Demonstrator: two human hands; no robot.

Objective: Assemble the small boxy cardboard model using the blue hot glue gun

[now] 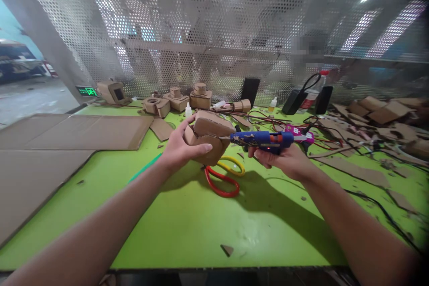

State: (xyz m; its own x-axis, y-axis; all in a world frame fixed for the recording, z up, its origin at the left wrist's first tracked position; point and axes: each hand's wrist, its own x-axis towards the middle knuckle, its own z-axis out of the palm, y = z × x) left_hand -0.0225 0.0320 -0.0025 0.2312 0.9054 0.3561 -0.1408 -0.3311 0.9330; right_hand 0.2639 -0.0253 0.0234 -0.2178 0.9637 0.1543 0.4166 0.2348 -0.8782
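Note:
My left hand (179,147) is closed round a small cardboard model (209,136) and holds it above the green table (187,228). My right hand (284,161) grips a blue hot glue gun (264,139) lying sideways, its nozzle touching the model's right side. Under the model lie scissors with red and yellow handles (224,178).
Large flat cardboard sheets (67,136) cover the table's left. Several finished cardboard models (187,98) and small glue bottles stand at the back before a perforated metal screen. Tangled cables, black boxes, a plastic bottle (313,91) and cardboard offcuts (378,120) fill the right side.

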